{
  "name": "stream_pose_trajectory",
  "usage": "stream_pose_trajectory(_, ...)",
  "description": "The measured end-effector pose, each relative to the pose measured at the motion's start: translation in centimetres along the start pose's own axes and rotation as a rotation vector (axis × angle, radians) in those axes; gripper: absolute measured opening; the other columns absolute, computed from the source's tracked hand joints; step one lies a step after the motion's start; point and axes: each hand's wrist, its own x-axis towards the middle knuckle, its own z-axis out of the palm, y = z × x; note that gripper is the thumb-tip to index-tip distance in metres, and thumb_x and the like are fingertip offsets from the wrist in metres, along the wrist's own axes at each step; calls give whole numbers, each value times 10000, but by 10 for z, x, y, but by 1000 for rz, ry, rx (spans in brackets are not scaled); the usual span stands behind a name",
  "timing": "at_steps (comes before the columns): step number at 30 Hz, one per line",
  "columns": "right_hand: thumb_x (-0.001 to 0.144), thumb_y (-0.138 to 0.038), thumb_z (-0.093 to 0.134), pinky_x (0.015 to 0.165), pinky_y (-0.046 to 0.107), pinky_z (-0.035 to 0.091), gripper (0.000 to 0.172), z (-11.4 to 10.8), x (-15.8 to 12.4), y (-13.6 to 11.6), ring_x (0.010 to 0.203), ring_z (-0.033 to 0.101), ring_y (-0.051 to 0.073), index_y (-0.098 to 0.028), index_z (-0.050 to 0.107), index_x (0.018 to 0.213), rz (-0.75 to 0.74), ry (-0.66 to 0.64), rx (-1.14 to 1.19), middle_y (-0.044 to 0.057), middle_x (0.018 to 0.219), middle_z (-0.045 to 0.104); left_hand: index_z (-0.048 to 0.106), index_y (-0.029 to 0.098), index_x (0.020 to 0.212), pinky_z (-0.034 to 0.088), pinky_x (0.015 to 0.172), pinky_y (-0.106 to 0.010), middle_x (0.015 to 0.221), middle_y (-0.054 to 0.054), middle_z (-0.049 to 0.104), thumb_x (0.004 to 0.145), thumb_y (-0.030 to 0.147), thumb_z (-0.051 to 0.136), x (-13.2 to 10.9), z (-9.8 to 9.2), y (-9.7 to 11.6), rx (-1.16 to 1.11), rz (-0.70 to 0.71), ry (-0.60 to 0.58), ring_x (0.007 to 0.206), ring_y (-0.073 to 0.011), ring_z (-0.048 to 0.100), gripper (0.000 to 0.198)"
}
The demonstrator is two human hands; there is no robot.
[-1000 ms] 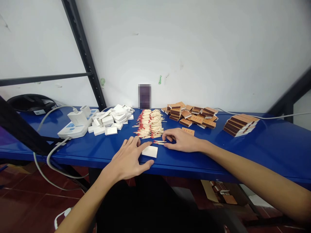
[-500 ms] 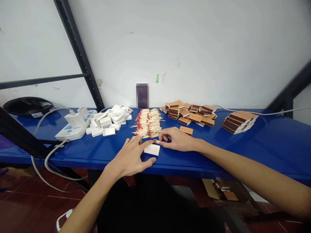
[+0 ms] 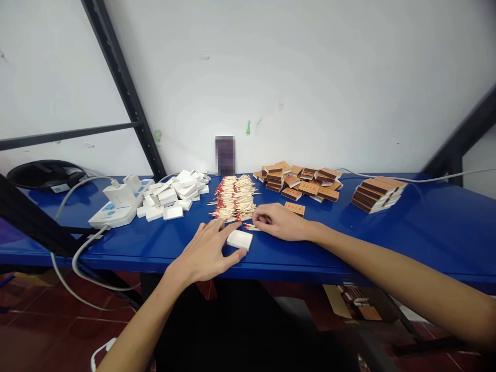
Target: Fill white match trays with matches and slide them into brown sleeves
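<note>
A person's left hand (image 3: 211, 249) spreads over a blue bench (image 3: 329, 253), thumb and forefinger apart on either side of a white matchbox tray (image 3: 239, 240) lying near the front edge. The right hand (image 3: 279, 222), its fingers curled toward the thumb, rests just beyond the tray at the ends of a few loose matches (image 3: 250, 227); whether it pinches them cannot be told. The matches lie between the tray and a large pile of red-tipped matches (image 3: 234, 197), set in two columns behind the hands.

Just behind the right hand lies a single printed matchbox (image 3: 295, 208), with a jumbled heap of matchboxes (image 3: 308, 187) farther back and a neat stack of matchboxes (image 3: 377, 194), dark striking sides showing, to the right. Left of the match pile sits a mound of white trays (image 3: 170, 195), beside a white power strip (image 3: 112, 213) carrying a plugged-in charger (image 3: 119, 194). A blurred-out dark rectangle (image 3: 225, 156) stands against the white wall (image 3: 310, 72). Below the bench, an open cardboard box (image 3: 336, 301) holds more matchboxes above a red tiled floor (image 3: 39, 338).
</note>
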Motion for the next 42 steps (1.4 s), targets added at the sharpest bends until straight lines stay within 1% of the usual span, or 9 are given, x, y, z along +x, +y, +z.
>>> stream_pose_trajectory(7,867,-214,508,590,250,320,131,-2,0,1,584,451,119,-179,624,817,29,4,5,-21,658,522,462,280,1424,354,1016,-528,1197,-101,566,946,592,426,-1,0,0,-17,15,29,1137,-299,516,572)
stream_pose_trajectory(13,877,-263,526,577,253,309,159,0,2,0,562,444,116,-181,607,768,90,12,24,-32,609,505,536,276,1298,370,986,-504,1164,-77,583,958,533,439,-2,-4,2,-30,29,24,1127,-294,524,437)
stream_pose_trajectory(18,870,-258,519,570,249,300,149,1,3,3,538,427,107,-185,612,778,114,26,46,-45,589,495,544,272,1259,353,995,-509,1153,-79,590,970,500,432,-2,-5,3,-48,37,15,1140,-291,516,385)
stream_pose_trajectory(24,833,-215,521,567,248,300,121,-1,3,4,532,433,107,-188,637,812,138,19,34,-48,583,496,543,260,1235,371,972,-487,1158,-83,588,972,478,441,-2,-4,3,-39,42,20,1143,-283,514,357)
stream_pose_trajectory(29,816,-225,523,556,250,296,114,-4,0,7,534,444,110,-186,627,790,159,10,20,-41,593,517,563,227,1152,392,953,-468,1137,-80,598,948,466,477,-4,-4,2,-14,32,37,1110,-286,531,326)
stream_pose_trajectory(33,820,-233,519,550,246,301,125,-4,-2,7,536,443,111,-183,627,781,152,-15,44,-37,593,515,554,226,1181,404,950,-469,1112,-76,601,924,458,506,-8,-3,3,33,9,63,1066,-285,555,350)
stream_pose_trajectory(36,815,-230,535,546,246,300,111,-4,-2,6,541,441,111,-182,631,784,150,-22,57,-36,601,512,554,213,1189,406,936,-488,1074,-79,606,904,454,519,-11,0,6,123,-13,110,1009,-292,573,375)
stream_pose_trajectory(39,814,-227,546,550,248,304,103,-3,0,6,545,447,111,-183,629,771,159,-23,60,-37,601,514,568,190,1160,414,908,-492,1040,-87,611,906,456,500,-14,4,7,211,-15,157,974,-303,576,374)
stream_pose_trajectory(42,822,-229,551,554,250,302,108,-2,2,4,540,439,109,-181,632,771,168,-16,65,-41,589,505,572,183,1147,429,875,-477,1008,-84,608,922,454,473,-15,7,7,241,-7,162,944,-298,579,366)
